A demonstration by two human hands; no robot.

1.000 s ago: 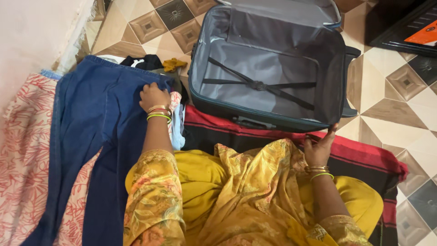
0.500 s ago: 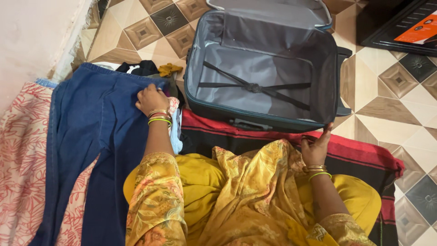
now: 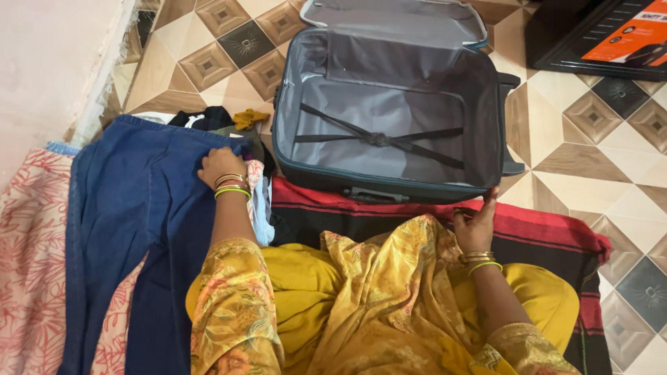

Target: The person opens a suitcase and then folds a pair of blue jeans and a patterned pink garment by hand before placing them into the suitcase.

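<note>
We look down at our own lap, draped in a yellow floral-print tunic (image 3: 375, 292), as we sit on a red and black striped woven mat (image 3: 549, 239). The open suitcase just ahead of the mat is our landmark.

Our right hand (image 3: 474, 226) rests at the near right corner of the suitcase, fingers loosely curled, one fingertip touching its rim; we cannot tell whether it grips anything. Gold and green bangles circle that wrist.

Left of the suitcase, our left hand (image 3: 219, 164) lies palm down on a pair of dark blue denim jeans (image 3: 132, 208), fingers bent and pressing at the waistband edge near the suitcase's near left corner. The jeans are spread flat, their legs running back toward us over a pink and white leaf-patterned cloth (image 3: 31, 250).

Just beyond the jeans, beside the suitcase's left wall, sits a small heap of dark and mustard-yellow clothes (image 3: 229, 119).

The dark teal soft-sided suitcase (image 3: 389, 184) lies open on the beige and brown diamond-patterned floor tiles (image 3: 590, 153), its grey lining bare, two black straps crossed and buckled in the middle. Its lid stands tilted back at the far side.

Beyond the suitcase's far right corner lies a flat black and orange box (image 3: 611, 38).
</note>
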